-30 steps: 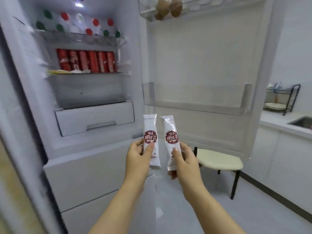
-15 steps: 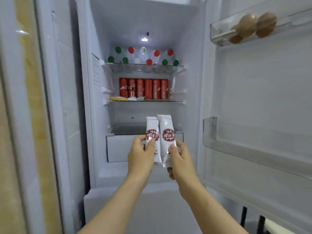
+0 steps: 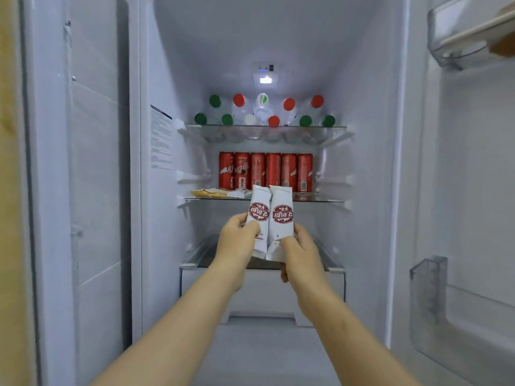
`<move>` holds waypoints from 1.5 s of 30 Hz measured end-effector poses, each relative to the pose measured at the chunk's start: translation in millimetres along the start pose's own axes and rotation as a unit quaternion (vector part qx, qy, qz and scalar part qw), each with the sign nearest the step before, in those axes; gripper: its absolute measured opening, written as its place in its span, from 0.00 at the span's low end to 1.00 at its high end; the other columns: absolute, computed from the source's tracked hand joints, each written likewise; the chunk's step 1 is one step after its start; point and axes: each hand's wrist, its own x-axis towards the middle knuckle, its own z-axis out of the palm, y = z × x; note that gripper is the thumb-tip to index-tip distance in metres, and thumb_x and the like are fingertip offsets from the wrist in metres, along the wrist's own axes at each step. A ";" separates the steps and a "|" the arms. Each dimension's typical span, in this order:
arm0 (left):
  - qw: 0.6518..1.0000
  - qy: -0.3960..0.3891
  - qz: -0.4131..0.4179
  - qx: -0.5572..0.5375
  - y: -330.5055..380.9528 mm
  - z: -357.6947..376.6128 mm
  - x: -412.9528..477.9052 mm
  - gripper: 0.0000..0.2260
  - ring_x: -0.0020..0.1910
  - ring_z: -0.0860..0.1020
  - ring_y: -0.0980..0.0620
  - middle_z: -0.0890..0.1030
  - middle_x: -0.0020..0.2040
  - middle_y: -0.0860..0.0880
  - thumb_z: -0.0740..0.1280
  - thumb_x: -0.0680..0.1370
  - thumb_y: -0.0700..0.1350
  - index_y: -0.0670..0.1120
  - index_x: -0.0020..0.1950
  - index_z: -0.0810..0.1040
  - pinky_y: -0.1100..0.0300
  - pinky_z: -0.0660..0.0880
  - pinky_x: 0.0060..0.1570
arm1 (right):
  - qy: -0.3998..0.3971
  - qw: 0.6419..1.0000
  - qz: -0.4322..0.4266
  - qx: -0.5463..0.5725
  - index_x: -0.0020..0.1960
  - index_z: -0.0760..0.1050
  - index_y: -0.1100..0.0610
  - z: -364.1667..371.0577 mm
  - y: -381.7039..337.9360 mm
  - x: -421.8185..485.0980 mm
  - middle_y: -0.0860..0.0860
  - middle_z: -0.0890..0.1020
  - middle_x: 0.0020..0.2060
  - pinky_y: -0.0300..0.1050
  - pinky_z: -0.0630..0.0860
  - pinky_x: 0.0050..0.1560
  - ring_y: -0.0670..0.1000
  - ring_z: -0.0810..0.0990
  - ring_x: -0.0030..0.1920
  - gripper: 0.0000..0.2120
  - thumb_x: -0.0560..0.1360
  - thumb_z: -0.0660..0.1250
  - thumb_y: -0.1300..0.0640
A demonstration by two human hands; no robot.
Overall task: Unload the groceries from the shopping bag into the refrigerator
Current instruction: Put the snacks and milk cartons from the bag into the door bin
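Observation:
I face the open refrigerator [image 3: 370, 162]. My left hand [image 3: 237, 243] grips a white snack packet with a red logo [image 3: 258, 215], held upright. My right hand [image 3: 299, 252] grips a second, matching white packet [image 3: 282, 218] right beside the first; the two packets touch side by side. Both are held just in front of the middle glass shelf [image 3: 320, 200], their tops level with its front edge. The shopping bag is out of view.
Several red cans [image 3: 288, 171] line the middle shelf, with flat yellow and white packets [image 3: 214, 193] at its left. Bottles with red and green caps [image 3: 264, 112] lie on the top shelf. A white drawer [image 3: 259, 291] sits below. Door bins [image 3: 434, 296] hang on the right.
The view has swung from the door to face the fridge interior and come closer. Both hands have carried the packets together and forward toward the middle shelf.

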 end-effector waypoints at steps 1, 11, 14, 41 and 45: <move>1.000 -0.008 -0.003 0.002 1.4 0.8 10.4 0.14 0.46 0.80 0.50 0.82 0.50 0.48 0.59 0.76 0.36 0.45 0.59 0.75 0.55 0.78 0.44 | 0.001 1.000 -0.006 0.000 0.64 0.68 0.49 0.8 0.1 9.3 0.49 0.79 0.52 0.37 0.66 0.34 0.44 0.73 0.40 0.14 0.79 0.55 0.57; 0.960 -0.017 0.202 0.194 39.9 -0.8 135.5 0.10 0.35 0.72 0.54 0.76 0.51 0.50 0.65 0.76 0.39 0.54 0.41 0.72 0.64 0.71 0.30 | 0.093 0.988 -0.108 -0.058 0.56 0.64 0.51 11.9 -9.0 122.8 0.44 0.73 0.42 0.35 0.66 0.34 0.40 0.72 0.40 0.06 0.80 0.57 0.56; 0.949 -0.025 0.227 0.217 50.5 -3.4 173.5 0.04 0.31 0.69 0.57 0.74 0.48 0.51 0.65 0.76 0.41 0.51 0.47 0.75 0.67 0.65 0.27 | 0.101 0.981 -0.132 -0.097 0.60 0.64 0.51 15.9 -14.9 156.0 0.43 0.73 0.42 0.37 0.70 0.36 0.42 0.73 0.41 0.08 0.80 0.56 0.55; 0.762 -0.180 0.149 0.604 6.3 45.2 264.6 0.21 0.62 0.72 0.46 0.74 0.65 0.47 0.48 0.81 0.55 0.51 0.65 0.73 0.47 0.62 0.66 | 0.098 0.841 -0.080 -0.527 0.61 0.73 0.56 8.9 8.3 274.6 0.55 0.73 0.60 0.54 0.69 0.61 0.58 0.70 0.60 0.16 0.76 0.56 0.54; 0.851 -0.192 0.145 0.467 23.3 43.7 280.8 0.19 0.63 0.71 0.46 0.73 0.66 0.47 0.49 0.82 0.49 0.48 0.69 0.70 0.50 0.66 0.65 | 0.073 0.863 -0.133 -0.481 0.60 0.74 0.58 6.5 3.5 285.5 0.54 0.77 0.58 0.49 0.71 0.57 0.56 0.74 0.56 0.16 0.78 0.53 0.59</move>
